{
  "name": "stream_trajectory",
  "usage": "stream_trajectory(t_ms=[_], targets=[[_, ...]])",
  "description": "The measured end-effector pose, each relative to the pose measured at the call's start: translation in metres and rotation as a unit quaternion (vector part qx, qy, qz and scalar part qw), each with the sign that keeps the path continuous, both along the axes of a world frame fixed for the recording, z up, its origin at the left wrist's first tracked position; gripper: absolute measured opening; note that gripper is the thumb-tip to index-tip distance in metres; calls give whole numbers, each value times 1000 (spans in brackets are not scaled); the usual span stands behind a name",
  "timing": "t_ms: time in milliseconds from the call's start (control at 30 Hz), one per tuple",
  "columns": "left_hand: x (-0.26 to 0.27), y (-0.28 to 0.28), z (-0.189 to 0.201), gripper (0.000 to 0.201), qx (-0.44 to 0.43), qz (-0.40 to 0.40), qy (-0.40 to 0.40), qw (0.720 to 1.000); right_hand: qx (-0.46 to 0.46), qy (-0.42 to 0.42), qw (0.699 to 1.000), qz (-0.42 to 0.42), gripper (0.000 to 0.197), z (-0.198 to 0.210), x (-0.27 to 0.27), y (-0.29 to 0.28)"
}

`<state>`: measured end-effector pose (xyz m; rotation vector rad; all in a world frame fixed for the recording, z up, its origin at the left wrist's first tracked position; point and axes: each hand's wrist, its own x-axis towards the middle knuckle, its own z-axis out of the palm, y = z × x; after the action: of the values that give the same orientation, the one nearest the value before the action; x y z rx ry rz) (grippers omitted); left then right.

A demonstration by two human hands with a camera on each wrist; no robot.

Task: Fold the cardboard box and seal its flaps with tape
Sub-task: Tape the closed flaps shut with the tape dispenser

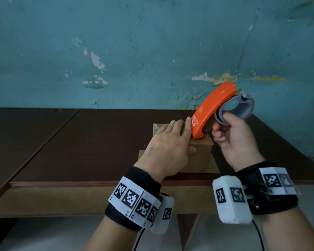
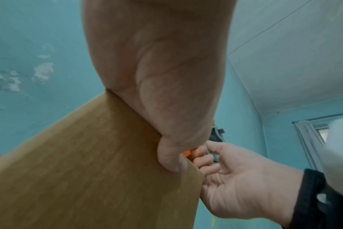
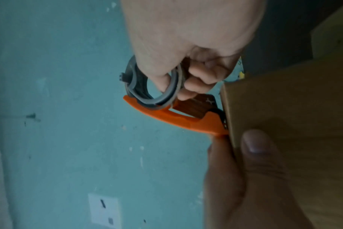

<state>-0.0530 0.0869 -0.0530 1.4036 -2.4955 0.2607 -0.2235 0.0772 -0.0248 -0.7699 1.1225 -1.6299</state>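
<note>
A small brown cardboard box stands on the dark table near its front edge. My left hand lies flat on the box's top, fingers straight, with the thumb pressed on the near face. My right hand grips an orange tape dispenser, thumb through its grey tape ring. The dispenser's nose rests on the top of the box at its right end, just beside my left index finger. Brown tape runs from the roll to the nose. My left hand hides most of the box's top.
The peeling teal wall rises right behind the table. Cardboard flaps splay out on the table at the box's base. A seam splits the tabletop at the left. The table's front edge runs just below my wrists.
</note>
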Motion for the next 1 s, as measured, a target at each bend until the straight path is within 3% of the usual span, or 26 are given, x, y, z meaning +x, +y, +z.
stream_trajectory(t_ms=[167, 333, 433, 567, 800, 1000], targets=[[0, 1, 6, 90, 5, 47, 56, 997, -5, 34, 999, -15, 21, -2, 11, 0], [-11, 8, 7, 87, -39, 123, 69, 989, -8, 45, 999, -10, 25, -5, 19, 3], [-9, 3, 5, 92, -43, 115, 46, 991, -15, 65, 998, -18, 22, -5, 16, 4], [-6, -1, 3, 114, -27, 102, 10, 994, -9, 46, 999, -15, 15, -8, 10, 2], [0, -4, 3, 117, -14, 74, 0, 997, 13, -21, 1000, 10, 20, -3, -4, 0], [4, -4, 7, 113, -7, 71, -9, 997, -12, 78, 996, -32, 16, -2, -14, 0]])
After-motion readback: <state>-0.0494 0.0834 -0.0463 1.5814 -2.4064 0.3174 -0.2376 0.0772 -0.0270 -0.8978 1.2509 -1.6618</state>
